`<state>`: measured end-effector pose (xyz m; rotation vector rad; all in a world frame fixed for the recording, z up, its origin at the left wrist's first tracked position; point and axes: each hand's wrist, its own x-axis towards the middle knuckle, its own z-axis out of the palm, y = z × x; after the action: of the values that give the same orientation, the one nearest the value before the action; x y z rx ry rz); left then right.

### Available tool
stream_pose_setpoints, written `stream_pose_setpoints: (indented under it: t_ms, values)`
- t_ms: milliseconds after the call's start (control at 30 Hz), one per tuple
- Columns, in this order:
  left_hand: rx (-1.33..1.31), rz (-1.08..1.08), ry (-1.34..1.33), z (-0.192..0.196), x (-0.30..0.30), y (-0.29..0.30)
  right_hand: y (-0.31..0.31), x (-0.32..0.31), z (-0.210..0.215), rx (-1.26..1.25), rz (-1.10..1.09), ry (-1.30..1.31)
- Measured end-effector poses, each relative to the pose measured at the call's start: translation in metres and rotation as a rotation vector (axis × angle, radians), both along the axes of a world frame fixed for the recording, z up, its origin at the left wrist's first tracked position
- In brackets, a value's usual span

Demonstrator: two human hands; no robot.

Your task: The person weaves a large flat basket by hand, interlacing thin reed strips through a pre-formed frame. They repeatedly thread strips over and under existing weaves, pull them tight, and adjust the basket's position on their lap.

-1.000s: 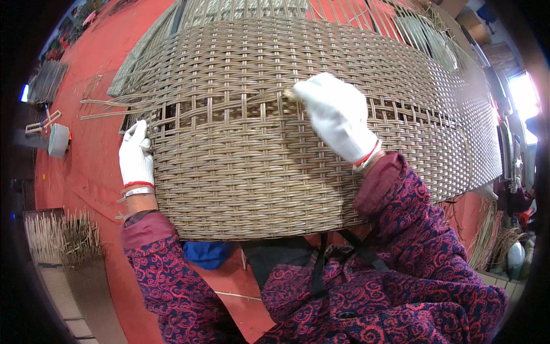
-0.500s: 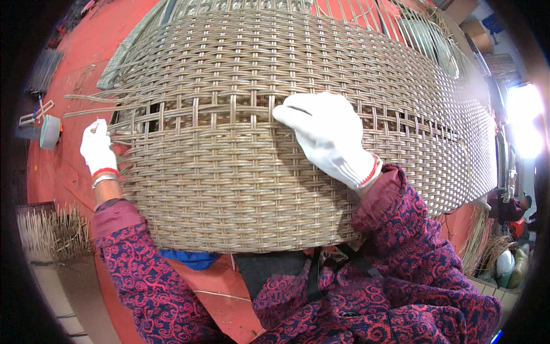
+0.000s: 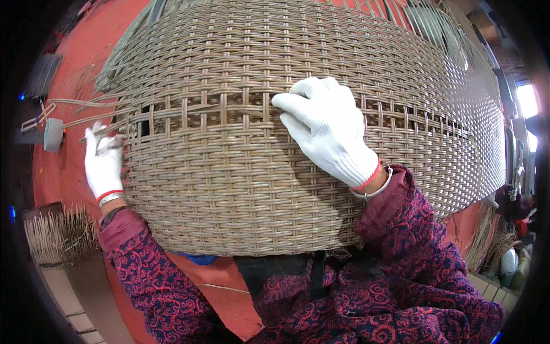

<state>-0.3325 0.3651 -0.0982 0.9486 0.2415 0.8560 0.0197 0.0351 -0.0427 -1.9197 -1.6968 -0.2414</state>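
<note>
A large brown woven rattan-like panel [image 3: 240, 189] spreads before me, curving away to the right. A looser row with gaps [image 3: 223, 112] crosses it from left to right. My right hand [image 3: 329, 129], in a white knit glove, is bent over this row, with thumb and forefinger closed around a weaving strand; its fingertips partly cover the strand. At the panel's left edge, my left hand [image 3: 104, 163], also in a white glove, has its fingers apart beside loose strand ends [image 3: 86, 103]. Some of its fingertips look greyish.
Red floor [image 3: 74, 166] shows around the panel. A roll of pale tape [image 3: 53, 135] lies at far left, above a bundle of upright sticks [image 3: 60, 232]. Coiled strands [image 3: 501, 249] and bags [image 3: 510, 261] sit at lower right. Long unwoven strands extend beyond the panel's far edge.
My left hand's fingers have spread from a closed pinch at the strand ends. My right hand has shifted slightly upward, still at the gapped row. The view has moved a little.
</note>
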Motion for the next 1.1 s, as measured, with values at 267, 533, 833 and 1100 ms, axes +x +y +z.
stream_pose_setpoints:
  t_ms: [267, 533, 833, 1100]
  values:
    - [0.064, 0.458, 0.669, 0.029, 0.051, -0.061, 0.032, 0.017, 0.01, -0.395, 0.085, -0.078]
    - [0.651, 0.795, 0.931, 0.005, 0.047, -0.073, 0.03, 0.002, -0.014, -0.023, -0.065, -0.084]
    - [0.556, 0.744, 1.029, -0.025, 0.039, -0.039, 0.022, -0.004, -0.003, 0.037, -0.004, 0.134]
    - [0.685, 0.749, 1.128, -0.021, 0.032, -0.041, 0.016, 0.001, 0.008, -0.243, -0.019, 0.204]
